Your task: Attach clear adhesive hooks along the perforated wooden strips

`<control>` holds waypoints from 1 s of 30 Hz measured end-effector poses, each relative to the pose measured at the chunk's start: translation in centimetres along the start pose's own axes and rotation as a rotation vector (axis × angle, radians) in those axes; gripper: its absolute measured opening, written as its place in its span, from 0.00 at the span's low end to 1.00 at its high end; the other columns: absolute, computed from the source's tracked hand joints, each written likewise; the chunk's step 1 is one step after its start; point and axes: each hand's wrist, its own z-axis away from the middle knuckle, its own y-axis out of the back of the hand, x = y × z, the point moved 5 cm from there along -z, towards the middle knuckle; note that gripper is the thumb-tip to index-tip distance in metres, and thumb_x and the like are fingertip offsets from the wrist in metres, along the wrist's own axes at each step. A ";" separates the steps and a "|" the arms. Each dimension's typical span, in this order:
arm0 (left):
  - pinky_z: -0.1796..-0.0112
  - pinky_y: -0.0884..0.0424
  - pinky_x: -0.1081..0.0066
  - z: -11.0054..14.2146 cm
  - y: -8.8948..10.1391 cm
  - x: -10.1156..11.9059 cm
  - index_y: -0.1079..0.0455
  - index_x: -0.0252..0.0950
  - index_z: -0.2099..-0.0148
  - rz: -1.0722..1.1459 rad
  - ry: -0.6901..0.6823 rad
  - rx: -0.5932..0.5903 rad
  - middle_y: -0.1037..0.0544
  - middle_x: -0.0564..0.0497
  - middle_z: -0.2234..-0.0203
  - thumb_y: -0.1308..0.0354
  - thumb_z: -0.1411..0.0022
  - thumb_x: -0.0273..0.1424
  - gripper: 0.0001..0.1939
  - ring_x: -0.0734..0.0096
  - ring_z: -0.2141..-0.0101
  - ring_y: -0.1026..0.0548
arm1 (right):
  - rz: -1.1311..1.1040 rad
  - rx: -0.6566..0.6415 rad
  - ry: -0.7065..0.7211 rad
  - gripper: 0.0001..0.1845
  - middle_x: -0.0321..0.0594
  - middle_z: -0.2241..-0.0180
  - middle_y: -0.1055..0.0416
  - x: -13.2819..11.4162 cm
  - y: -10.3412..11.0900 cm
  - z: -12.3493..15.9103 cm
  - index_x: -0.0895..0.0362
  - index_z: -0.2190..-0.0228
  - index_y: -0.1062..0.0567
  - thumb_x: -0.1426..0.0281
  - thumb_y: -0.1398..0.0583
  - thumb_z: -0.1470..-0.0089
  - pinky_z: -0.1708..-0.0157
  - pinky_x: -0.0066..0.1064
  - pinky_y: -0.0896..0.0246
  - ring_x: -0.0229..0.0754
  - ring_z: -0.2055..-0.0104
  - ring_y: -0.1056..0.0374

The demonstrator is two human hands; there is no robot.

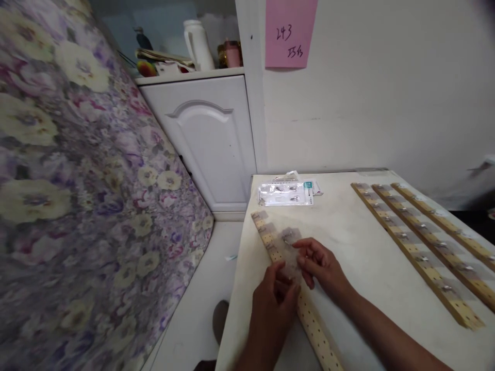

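My left hand [275, 304] is closed, thumb and fingers pinching the near edge of a small clear plastic bag [291, 257]. From the right, my right hand [323, 265] pinches the same bag at its side. Something small and metallic shows near the bag's far end; I cannot make out what it is. Beneath both hands runs a long wooden strip [319, 337] with rows of holes. Small clear plastic pieces with metal bits [266, 228] sit along its far end. My hands hide the strip's middle.
Three similar wooden strips [413, 252] carrying clear pieces lie at the right. Clear packets with metal parts [286, 194] rest near the table's back edge. A flowered curtain [104, 206] hangs at left, beside a white cabinet [204, 139]. A pink note [290, 33] is on the wall.
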 end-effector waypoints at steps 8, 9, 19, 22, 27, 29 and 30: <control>0.70 0.36 0.73 0.7 -0.5 -1.8 0.34 0.37 0.58 -0.060 0.083 -0.061 0.27 0.54 0.73 0.46 0.46 0.30 0.11 0.72 0.72 0.29 | 0.067 0.026 -0.136 0.12 0.25 0.81 0.39 3.1 0.0 3.4 0.55 0.67 0.35 0.62 0.40 0.51 0.86 0.23 0.48 0.29 0.87 0.43; 0.70 0.36 0.73 0.7 -0.6 -2.0 0.34 0.37 0.59 -0.063 0.089 -0.063 0.27 0.54 0.73 0.46 0.46 0.30 0.10 0.72 0.72 0.29 | 0.079 0.023 -0.141 0.11 0.25 0.81 0.39 3.4 0.2 3.4 0.55 0.67 0.35 0.62 0.41 0.50 0.86 0.23 0.48 0.29 0.87 0.43; 0.71 0.37 0.73 0.4 -0.5 -2.8 0.35 0.38 0.63 -0.126 0.112 -0.063 0.28 0.55 0.75 0.46 0.46 0.30 0.06 0.71 0.73 0.30 | 0.305 0.033 -0.121 0.04 0.28 0.80 0.38 3.5 0.8 3.3 0.54 0.68 0.34 0.69 0.43 0.49 0.82 0.23 0.44 0.32 0.81 0.41; 0.71 0.37 0.74 0.7 -0.3 -2.5 0.35 0.38 0.64 -0.152 0.116 -0.081 0.28 0.55 0.76 0.46 0.45 0.31 0.05 0.72 0.73 0.30 | 0.398 0.044 -0.074 0.03 0.30 0.79 0.37 3.3 0.9 3.4 0.54 0.69 0.33 0.69 0.43 0.49 0.80 0.24 0.43 0.34 0.78 0.40; 0.73 0.39 0.74 0.8 -0.1 -2.3 0.36 0.38 0.67 -0.209 0.142 -0.124 0.28 0.56 0.77 0.46 0.45 0.31 0.03 0.72 0.75 0.31 | 0.429 0.023 -0.092 0.02 0.30 0.79 0.37 3.6 1.1 3.4 0.54 0.69 0.33 0.68 0.44 0.48 0.80 0.24 0.44 0.34 0.78 0.40; 0.73 0.39 0.74 0.8 -0.1 -2.4 0.36 0.38 0.68 -0.209 0.148 -0.137 0.28 0.56 0.78 0.46 0.44 0.32 0.04 0.72 0.75 0.31 | 0.426 0.027 -0.091 0.02 0.30 0.79 0.38 3.5 1.1 3.5 0.54 0.69 0.33 0.69 0.44 0.48 0.79 0.24 0.45 0.34 0.78 0.41; 0.73 0.39 0.74 0.7 -0.1 -2.6 0.36 0.38 0.69 -0.203 0.152 -0.142 0.28 0.55 0.78 0.47 0.44 0.33 0.04 0.72 0.75 0.31 | 0.425 0.027 -0.092 0.01 0.30 0.79 0.38 3.5 1.1 3.5 0.54 0.69 0.33 0.70 0.44 0.48 0.79 0.24 0.45 0.34 0.78 0.41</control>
